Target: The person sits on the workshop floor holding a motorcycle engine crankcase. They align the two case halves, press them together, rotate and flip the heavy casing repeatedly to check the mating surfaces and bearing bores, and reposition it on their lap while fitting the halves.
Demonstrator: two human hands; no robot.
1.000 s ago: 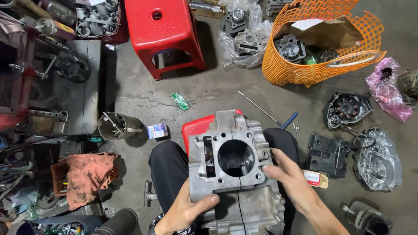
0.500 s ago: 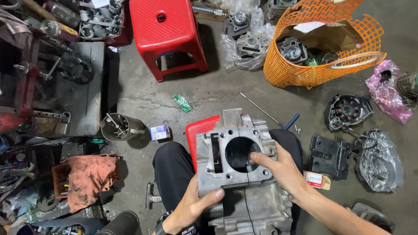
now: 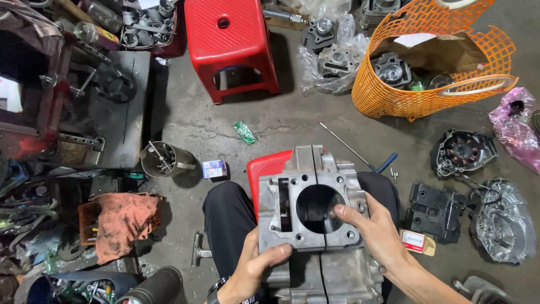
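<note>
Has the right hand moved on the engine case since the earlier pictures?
Yes. The right hand shifted left across the engine case: its fingertips, earlier at the case's right edge, now rest at the rim of the round bore.

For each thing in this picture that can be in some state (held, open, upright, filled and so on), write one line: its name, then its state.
Engine case: upright on the lap, bore open.
Left hand: gripping the case's lower edge.
Right hand: fingers at the bore's rim.
Red stool: standing upright.
Orange basket: tilted, holding engine parts.
Metal can: upright, open, tools inside.
Orange rag: crumpled, dirty.
</note>
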